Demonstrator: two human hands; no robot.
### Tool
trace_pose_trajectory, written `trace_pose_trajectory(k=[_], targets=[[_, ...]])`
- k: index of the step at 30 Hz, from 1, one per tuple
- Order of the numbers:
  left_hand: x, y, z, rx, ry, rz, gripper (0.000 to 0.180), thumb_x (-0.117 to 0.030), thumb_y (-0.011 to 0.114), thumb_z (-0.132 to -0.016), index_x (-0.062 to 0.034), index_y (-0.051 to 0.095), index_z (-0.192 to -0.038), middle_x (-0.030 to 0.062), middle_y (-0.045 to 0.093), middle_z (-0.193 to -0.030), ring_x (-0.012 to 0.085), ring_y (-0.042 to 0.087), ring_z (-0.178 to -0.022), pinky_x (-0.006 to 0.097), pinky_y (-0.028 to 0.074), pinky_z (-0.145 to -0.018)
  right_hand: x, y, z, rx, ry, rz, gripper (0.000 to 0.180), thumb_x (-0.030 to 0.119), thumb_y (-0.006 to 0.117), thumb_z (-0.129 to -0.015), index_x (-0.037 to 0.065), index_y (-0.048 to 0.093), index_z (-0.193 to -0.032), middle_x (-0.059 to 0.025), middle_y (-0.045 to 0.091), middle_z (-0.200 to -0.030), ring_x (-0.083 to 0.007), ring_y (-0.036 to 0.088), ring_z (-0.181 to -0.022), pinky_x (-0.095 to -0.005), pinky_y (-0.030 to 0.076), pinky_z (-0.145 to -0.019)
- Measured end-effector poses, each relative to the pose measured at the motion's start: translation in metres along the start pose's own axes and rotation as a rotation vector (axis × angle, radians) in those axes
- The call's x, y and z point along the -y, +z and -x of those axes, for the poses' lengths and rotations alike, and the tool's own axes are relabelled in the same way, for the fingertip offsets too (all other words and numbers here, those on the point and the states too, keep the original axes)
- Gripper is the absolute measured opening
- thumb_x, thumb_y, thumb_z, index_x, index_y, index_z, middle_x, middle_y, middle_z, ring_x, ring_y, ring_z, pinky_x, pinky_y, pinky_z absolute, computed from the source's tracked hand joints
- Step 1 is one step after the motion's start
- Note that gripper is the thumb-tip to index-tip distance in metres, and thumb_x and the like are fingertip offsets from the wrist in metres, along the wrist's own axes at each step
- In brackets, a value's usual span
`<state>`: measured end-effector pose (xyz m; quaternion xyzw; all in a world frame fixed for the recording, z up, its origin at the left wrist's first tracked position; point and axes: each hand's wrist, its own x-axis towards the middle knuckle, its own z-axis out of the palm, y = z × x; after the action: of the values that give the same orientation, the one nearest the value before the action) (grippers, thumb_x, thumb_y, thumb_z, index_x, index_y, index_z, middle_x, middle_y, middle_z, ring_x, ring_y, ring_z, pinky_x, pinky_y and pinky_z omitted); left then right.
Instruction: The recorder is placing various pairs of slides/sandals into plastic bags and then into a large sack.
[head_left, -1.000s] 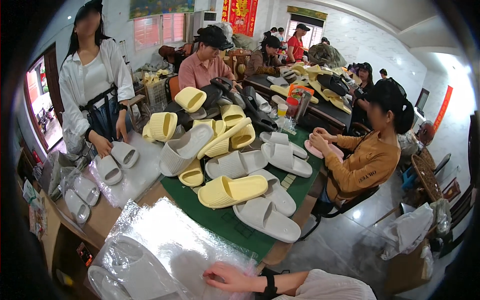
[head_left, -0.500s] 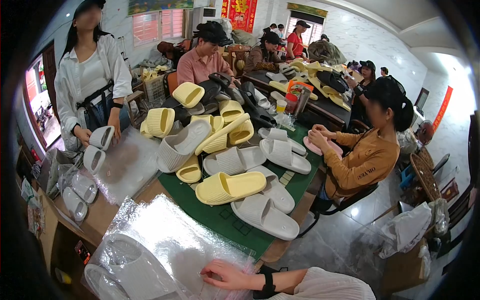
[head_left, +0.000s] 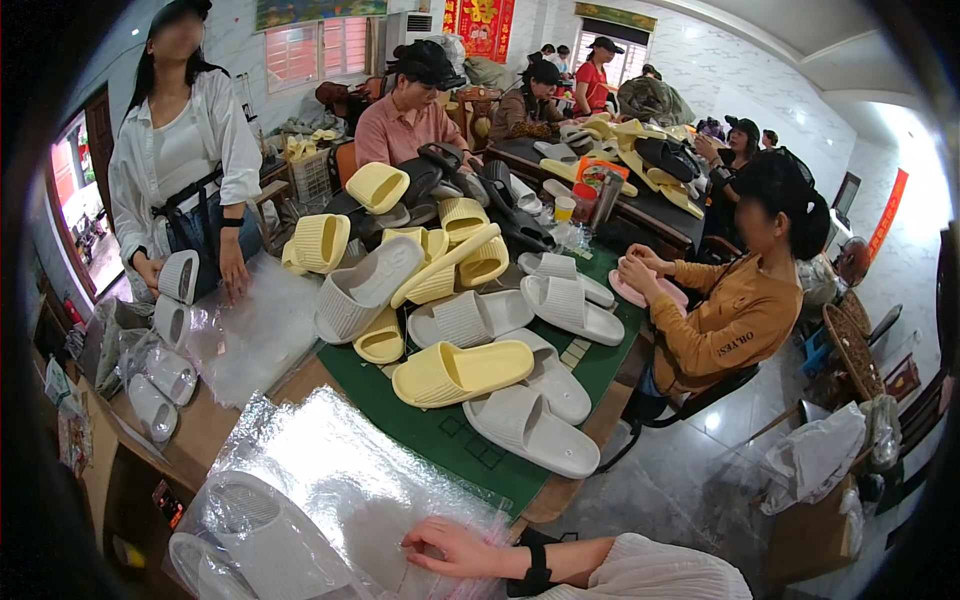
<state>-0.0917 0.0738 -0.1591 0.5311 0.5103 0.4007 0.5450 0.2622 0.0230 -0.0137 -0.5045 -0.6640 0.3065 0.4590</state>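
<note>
My right hand point(head_left: 450, 548) comes in from the lower right with a black band at its wrist. It rests on a stack of shiny clear plastic bags point(head_left: 310, 430), its fingers loosely bent and a gap between thumb and fingers; I see nothing held in it. Left of it, at the lower edge, lies a pair of light grey slippers point(head_left: 285, 540) in clear plastic. My left hand is out of view. Beyond the bags, loose grey slippers point(head_left: 530, 430) and a yellow slipper point(head_left: 462, 373) lie on a green mat point(head_left: 440, 455).
Mixed yellow, grey and black slippers are heaped farther back. At the left, a standing co-worker point(head_left: 180, 150) holds grey slippers point(head_left: 178, 280) over more plastic bags point(head_left: 265, 330). A seated co-worker point(head_left: 730, 290) at the right handles a pink slipper point(head_left: 645, 290). A bagged pair point(head_left: 160, 390) lies far left.
The standing co-worker's grey slippers have shifted left, and that person's other hand has come away onto the plastic bags. My right hand stays where it was.
</note>
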Motion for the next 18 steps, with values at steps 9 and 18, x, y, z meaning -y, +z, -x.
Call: trace_pose_trajectory(k=[9,18], targets=[[0.018,-0.006,-0.043,0.079,0.129,-0.185,0.069,-0.041,0.068,-0.084,-0.0056,0.047,-0.14,0.0106,0.054,-0.133,0.032,0.05,-0.124,0.046,0.041,-0.104,0.003,0.002,0.001,-0.005,0.002,-0.011,0.021,0.021,0.063,-0.095,0.005,0.062,-0.107,-0.0102,0.062,-0.099,-0.0291,0.059,-0.095,-0.0376,0.048,-0.082],[0.034,-0.021,-0.049,0.186,0.208,-0.39,0.069,-0.039,0.069,-0.083,-0.0045,0.048,-0.139,0.0116,0.057,-0.13,0.0333,0.053,-0.121,0.046,0.044,-0.102,0.003,-0.003,0.001,0.003,0.003,0.015,0.02,0.019,0.065,-0.093,0.006,0.063,-0.108,-0.0087,0.064,-0.092,-0.0268,0.061,-0.089,-0.0376,0.048,-0.081]])
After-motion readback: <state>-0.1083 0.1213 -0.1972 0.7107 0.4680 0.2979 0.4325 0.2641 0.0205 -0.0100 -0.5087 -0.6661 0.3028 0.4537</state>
